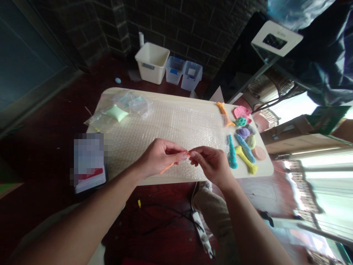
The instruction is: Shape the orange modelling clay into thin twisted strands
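Observation:
A thin strip of orange modelling clay (167, 168) runs out below my left hand (158, 156), whose thumb and fingers pinch it. My right hand (212, 162) meets the left at the fingertips and pinches the strip's other end, where a little orange shows. Both hands are just above the bubble wrap (179, 125) spread over the table. To the right of my right hand lie shaped clay pieces: a teal tapered one (231, 152), a blue roll (245, 148), a yellow bone shape (246, 160) and an orange bone shape (224, 113).
More clay lumps, a purple one (243, 133) and a pink one (242, 113) among them, lie at the table's right end. A pale green clay packet (117, 113) and clear bags (135, 103) are at the left. Storage bins (153, 70) stand beyond; a power strip (202, 233) lies below.

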Demonstrator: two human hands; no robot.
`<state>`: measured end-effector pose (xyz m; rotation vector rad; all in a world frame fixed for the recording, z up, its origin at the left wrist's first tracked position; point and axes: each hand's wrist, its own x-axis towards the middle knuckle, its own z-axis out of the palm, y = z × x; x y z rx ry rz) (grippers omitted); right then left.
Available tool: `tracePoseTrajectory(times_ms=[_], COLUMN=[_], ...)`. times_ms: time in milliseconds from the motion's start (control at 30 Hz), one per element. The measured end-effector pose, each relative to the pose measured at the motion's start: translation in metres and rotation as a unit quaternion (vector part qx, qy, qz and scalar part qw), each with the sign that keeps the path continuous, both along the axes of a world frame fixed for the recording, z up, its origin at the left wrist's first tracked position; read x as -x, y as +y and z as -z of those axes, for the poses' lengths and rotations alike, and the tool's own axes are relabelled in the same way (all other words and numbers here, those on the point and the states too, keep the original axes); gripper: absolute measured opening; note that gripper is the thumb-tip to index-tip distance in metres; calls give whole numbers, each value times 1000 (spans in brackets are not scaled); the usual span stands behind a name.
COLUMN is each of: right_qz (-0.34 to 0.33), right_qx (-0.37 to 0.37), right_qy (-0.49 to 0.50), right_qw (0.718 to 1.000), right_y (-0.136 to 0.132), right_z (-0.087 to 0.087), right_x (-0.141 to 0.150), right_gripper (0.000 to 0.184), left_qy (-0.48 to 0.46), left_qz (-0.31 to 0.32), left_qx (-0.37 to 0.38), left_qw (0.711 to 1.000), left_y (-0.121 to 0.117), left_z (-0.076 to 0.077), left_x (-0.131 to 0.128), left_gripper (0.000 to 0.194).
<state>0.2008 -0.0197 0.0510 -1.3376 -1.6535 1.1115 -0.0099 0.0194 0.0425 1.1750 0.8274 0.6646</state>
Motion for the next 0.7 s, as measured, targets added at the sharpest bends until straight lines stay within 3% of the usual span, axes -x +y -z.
tracePoseTrajectory(times_ms=[67, 133, 300, 467, 567, 667, 700], right_qz=[-6, -16, -16, -21, -22, -25, -25], right_qx=[-3, -25, -69, -51, -32, -29, -36], right_qy=[34, 47, -50, -103, -74, -7, -3], right_qw=[999, 998, 996, 993, 997, 999, 999], right_y=[0, 0, 2, 2, 1, 0, -1], right_z=[1, 0, -6, -3, -1, -2, -3], right_x=[1, 1, 0, -1, 0, 2, 2], right_gripper=[20, 34, 10, 21, 19, 42, 42], left_qy=[1, 2, 5, 4, 8, 7, 6], left_qz=[-6, -7, 6, 6, 1, -5, -6], left_qx=[9, 25, 15, 17, 9, -4, -8], left_qw=[1000, 1000, 1000, 1000, 1000, 1000, 1000], left_y=[0, 0, 1, 0, 0, 1, 1], left_z=[-1, 0, 2, -1, -3, -3, -3], left_x=[1, 2, 4, 1, 0, 2, 3], left_gripper=[17, 21, 25, 23, 23, 21, 21])
